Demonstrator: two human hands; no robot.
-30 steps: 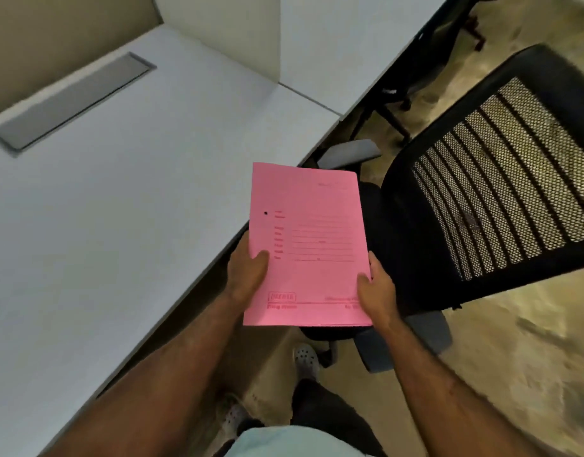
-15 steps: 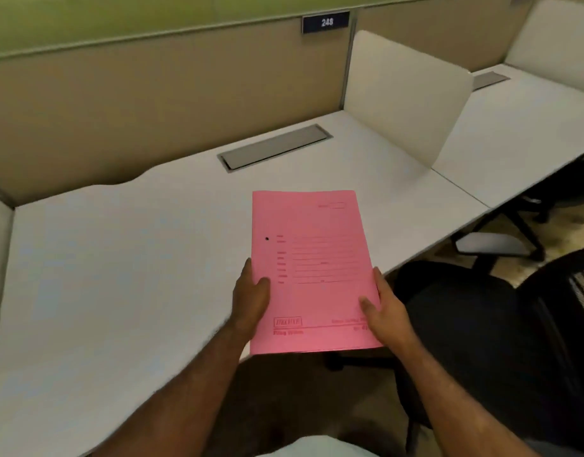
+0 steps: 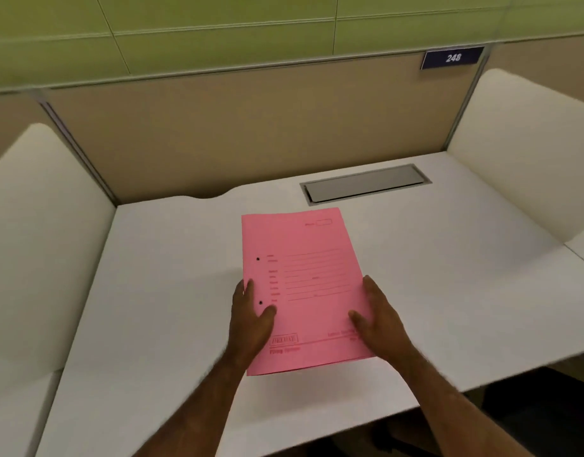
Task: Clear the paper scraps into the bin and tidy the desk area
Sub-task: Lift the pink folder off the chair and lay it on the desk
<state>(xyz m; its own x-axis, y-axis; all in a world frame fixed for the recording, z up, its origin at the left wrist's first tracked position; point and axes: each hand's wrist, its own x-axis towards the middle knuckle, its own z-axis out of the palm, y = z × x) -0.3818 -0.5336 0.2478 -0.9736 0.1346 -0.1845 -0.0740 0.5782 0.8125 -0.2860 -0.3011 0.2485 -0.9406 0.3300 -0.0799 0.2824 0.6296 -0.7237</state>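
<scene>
Pink folder [image 3: 303,288]: you held it by both long edges, left hand [image 3: 251,319] clamped on the punched side, right hand [image 3: 378,319] on the other, thumbs on top. A second earlier it hung over the chair; now it sat low over the white counter [image 3: 448,285], just short of the cable hatch [image 3: 364,183]. Probably being set down. No scraps or bin in view.
</scene>
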